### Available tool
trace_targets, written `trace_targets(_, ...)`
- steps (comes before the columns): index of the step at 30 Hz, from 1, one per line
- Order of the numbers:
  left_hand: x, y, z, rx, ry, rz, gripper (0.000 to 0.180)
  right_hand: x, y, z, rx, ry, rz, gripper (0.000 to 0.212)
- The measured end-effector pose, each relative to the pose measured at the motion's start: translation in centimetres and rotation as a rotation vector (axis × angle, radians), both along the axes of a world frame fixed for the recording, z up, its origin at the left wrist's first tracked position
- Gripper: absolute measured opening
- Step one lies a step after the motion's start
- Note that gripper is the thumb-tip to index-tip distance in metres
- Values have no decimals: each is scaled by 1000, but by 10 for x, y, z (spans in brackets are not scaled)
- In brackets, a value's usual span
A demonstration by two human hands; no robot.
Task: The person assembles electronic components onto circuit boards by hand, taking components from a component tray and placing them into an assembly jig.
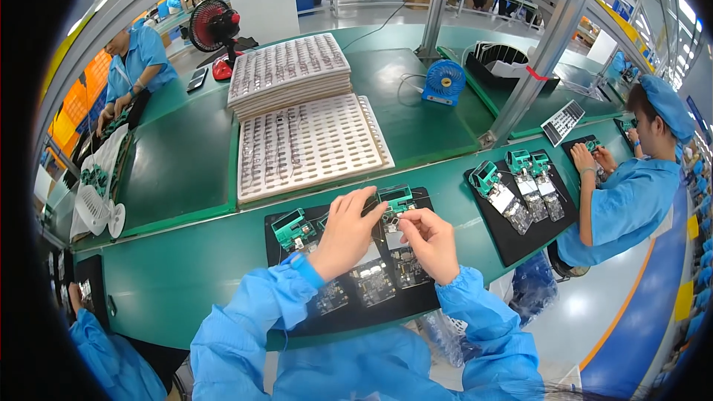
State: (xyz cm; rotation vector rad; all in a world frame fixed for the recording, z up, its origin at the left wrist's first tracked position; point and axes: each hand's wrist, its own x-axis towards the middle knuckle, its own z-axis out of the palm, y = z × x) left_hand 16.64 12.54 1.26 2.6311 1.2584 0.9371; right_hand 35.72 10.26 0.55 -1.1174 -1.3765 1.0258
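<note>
A factory hall runs behind the green table (174, 278), with more workstations along the top of the frame. On the black mat (425, 306), just below the frame's centre, boards (373, 284) lie in a row beneath my hands. The green holder (395, 194) I'm at sits at the mat's top edge, between my fingertips. My right hand (434, 246) has a narrow grip, thumb and forefinger nearly together beside the holder; I cannot tell what, if anything, is between them. My left hand (344, 232) is palm down with its fingers stretched out, hiding parts of the boards; I cannot tell whether it holds anything. Another holder (291, 230) lies left of it.

Upper centre, the stacked white trays (290, 70) and a lower tray (349, 150) block the far side of the table. Right of them stands a blue fan (444, 83); then a metal post (548, 48) cuts across the upper right. A second mat (486, 234) with three green-ended assemblies (527, 189) lies between me and a co-worker (635, 193) at the right edge.
</note>
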Motion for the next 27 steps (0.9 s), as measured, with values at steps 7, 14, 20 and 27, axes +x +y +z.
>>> trace_targets(7, -32, -36, 11, -790, -946, 50, 16, -26, -7, 2, -160, 149, 238, 10)
trace_targets(14, -57, -40, 2, -855, -1028, 71, 15, -55, 0, 2, -190, 181, 359, 13)
trace_targets(20, -59, -37, -3, -760, -1018, 187, 14, -60, -1, -6, -83, 19, 312, 10)
trace_targets(27, -52, -35, -5, -462, -723, 278, 11, -60, -4, -4, 307, -380, 113, 9)
